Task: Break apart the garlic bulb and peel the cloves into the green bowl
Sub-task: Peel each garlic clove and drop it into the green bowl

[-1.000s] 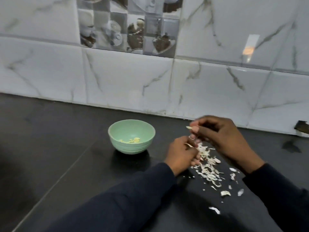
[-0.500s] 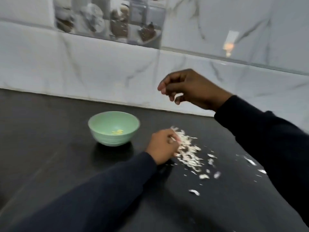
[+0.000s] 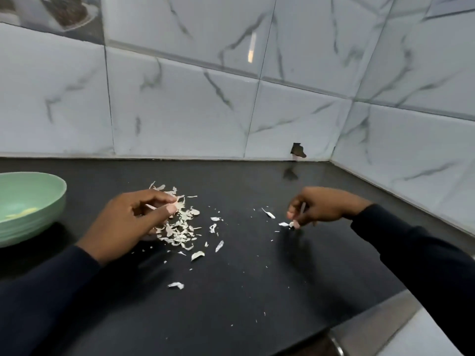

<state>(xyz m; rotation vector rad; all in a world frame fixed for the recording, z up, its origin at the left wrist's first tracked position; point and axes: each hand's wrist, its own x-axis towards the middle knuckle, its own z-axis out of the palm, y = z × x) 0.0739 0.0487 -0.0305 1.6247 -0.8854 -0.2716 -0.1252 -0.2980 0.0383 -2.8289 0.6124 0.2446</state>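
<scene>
Currently, left hand [image 3: 128, 222] pinches a pale piece [image 3: 151, 206] at the skin pile [image 3: 180, 227], centre; right hand [image 3: 321, 208] pinches a thin sliver [image 3: 302, 208], centre-right; green bowl [image 3: 30, 227] at left edge.

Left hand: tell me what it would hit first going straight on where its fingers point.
The heap of pale, papery garlic skins on the black countertop; the left hand seems to touch its near edge.
</scene>
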